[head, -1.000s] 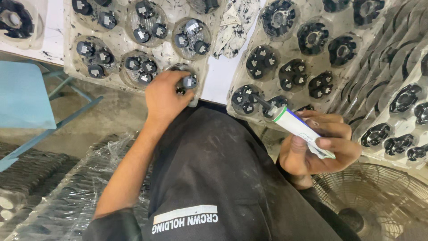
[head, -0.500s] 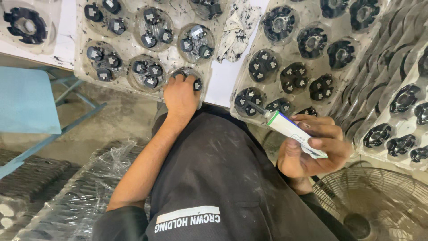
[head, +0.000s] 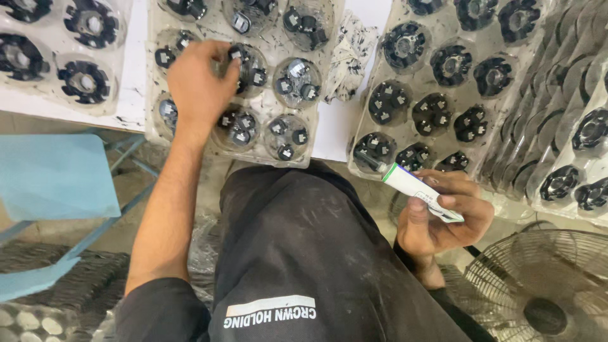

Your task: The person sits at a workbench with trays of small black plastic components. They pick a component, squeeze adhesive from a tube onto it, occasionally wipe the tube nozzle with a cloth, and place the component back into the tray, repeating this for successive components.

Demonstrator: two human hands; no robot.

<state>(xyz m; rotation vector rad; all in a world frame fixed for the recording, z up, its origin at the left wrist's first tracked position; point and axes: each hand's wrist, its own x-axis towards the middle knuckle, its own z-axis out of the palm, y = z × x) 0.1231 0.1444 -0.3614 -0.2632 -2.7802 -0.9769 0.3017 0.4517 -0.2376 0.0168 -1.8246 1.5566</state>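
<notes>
Head view: right hand (head: pixel 443 218) grips white tube (head: pixel 421 191), nozzle pointing up-left; left hand (head: pixel 199 82) fingers small black parts (head: pixel 244 63).

Left hand (head: pixel 199 85) hiding a tray cup (head: pixel 218 69), tube (head: pixel 418 190) end buried in right hand (head: pixel 443 218), fan guard (head: pixel 538 291) cropped

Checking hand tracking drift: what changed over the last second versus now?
The left hand moved from the near edge of the clear plastic tray farther up it, now resting over a cup of small black parts; whether its fingers grip one cannot be told. The right hand kept hold of the white tube, nozzle toward the right tray. Trays and wire fan guard stayed put.
</notes>
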